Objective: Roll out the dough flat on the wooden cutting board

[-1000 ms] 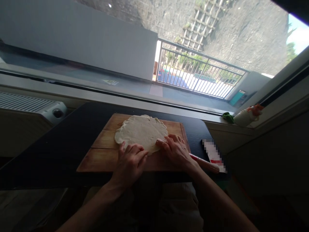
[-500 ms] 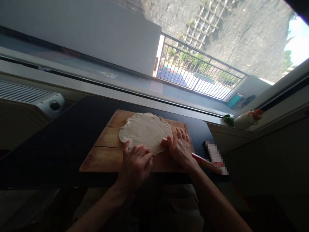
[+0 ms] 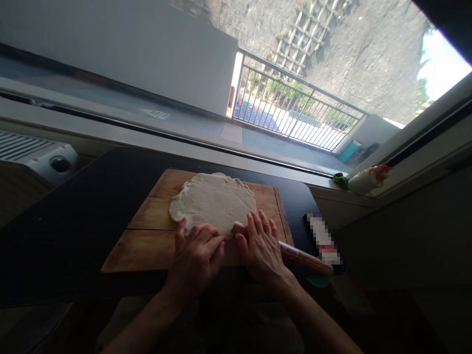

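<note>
A flat, roughly round sheet of dough [image 3: 214,199] with a ragged rim lies on a wooden cutting board [image 3: 147,246]. My left hand [image 3: 197,250] is at the dough's near edge, fingers curled over it and thumb off to the left. At the near right edge, my right hand [image 3: 261,243] lies over a rolling pin [image 3: 306,259], palm on it and fingers reaching forward. The pin's left end shows beside my right thumb against the dough, while its long right end sticks out past the board. My right palm hides its middle.
Beneath the board is a dark table [image 3: 84,196]. A phone-sized object, blurred out [image 3: 323,239], lies at the table's right end. Behind runs a window sill with a small figurine [image 3: 365,181]; a radiator [image 3: 40,152] stands left.
My right hand and the rolling pin have come back toward me, and more of the pin's right end shows. The left hand stays at the dough's edge. The whole view has shifted slightly.
</note>
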Action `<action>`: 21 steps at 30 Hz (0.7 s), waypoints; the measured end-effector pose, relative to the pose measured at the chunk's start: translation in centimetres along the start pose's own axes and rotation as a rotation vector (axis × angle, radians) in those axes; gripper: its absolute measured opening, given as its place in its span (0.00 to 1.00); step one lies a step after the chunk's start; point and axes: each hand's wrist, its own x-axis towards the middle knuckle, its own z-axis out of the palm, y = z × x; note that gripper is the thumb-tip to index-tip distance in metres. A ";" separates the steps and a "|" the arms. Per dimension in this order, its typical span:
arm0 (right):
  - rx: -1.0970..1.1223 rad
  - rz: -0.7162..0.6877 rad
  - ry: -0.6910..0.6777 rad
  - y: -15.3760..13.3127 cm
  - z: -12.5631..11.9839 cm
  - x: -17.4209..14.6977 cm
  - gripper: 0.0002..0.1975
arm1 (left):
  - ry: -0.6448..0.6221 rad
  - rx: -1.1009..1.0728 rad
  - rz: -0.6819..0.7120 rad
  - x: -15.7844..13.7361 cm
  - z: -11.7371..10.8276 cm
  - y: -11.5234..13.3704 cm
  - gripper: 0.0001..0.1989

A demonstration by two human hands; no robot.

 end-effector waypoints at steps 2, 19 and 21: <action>0.003 0.075 -0.010 0.6 -0.1 1.2 0.30 | -0.003 -0.001 -0.004 0.0 -0.1 0.1 0.09; -0.015 0.215 -0.085 2.1 -0.1 4.1 0.31 | 0.004 -0.018 -0.012 0.1 -0.3 0.3 0.09; -0.051 0.098 -0.030 1.5 0.0 2.6 0.30 | 0.008 -0.019 -0.012 0.1 -0.3 0.3 0.09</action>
